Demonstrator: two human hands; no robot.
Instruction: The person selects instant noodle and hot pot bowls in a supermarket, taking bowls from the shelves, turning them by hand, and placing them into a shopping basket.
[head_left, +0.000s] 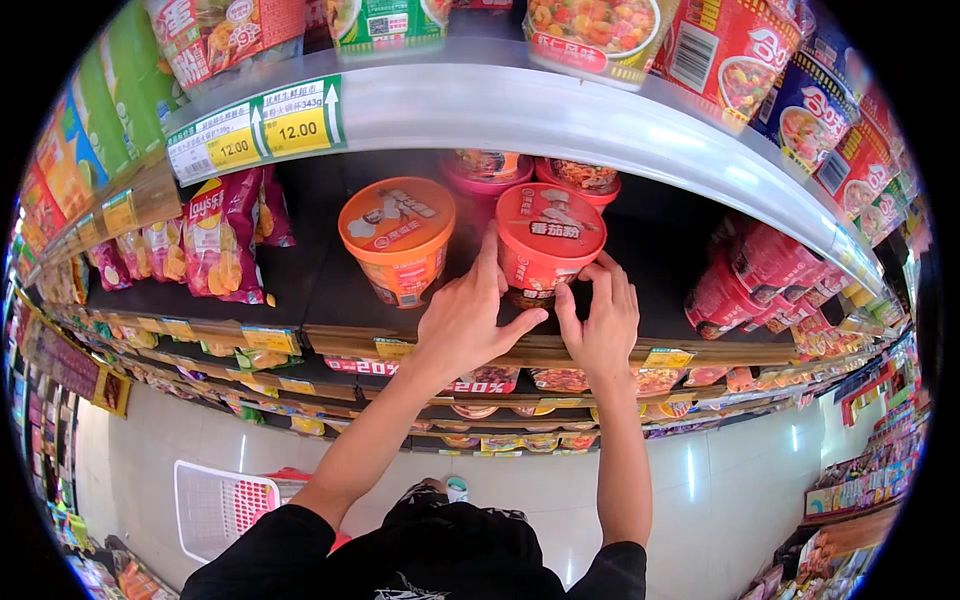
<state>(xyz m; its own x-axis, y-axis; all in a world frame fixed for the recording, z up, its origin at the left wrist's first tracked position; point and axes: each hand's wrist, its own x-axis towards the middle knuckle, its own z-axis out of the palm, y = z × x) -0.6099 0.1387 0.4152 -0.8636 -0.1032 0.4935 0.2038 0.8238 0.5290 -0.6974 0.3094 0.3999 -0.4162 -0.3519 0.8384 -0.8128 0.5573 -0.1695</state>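
A red instant-noodle cup (551, 221) with a printed lid stands upright near the front of a dark shelf (645, 262), between my two hands. My left hand (469, 307) is against its left side, index finger stretched along the wall and thumb low in front. On the other side, the fingers of my right hand (606, 319) curl around the lower right wall, thumb at the front. Left of it sits an orange noodle cup (397, 240), apart from my hand. Behind are a pink-rimmed cup (487, 174) and another red-rimmed cup (585, 184), both partly hidden.
A curved upper shelf edge (480, 105) with price tags overhangs the cups. Chip bags (223, 240) lie at the left, stacked pink-red cups (750, 285) at the right. Lower shelves hold more packages. A white-and-red shopping basket (225, 510) is on the floor behind my left arm.
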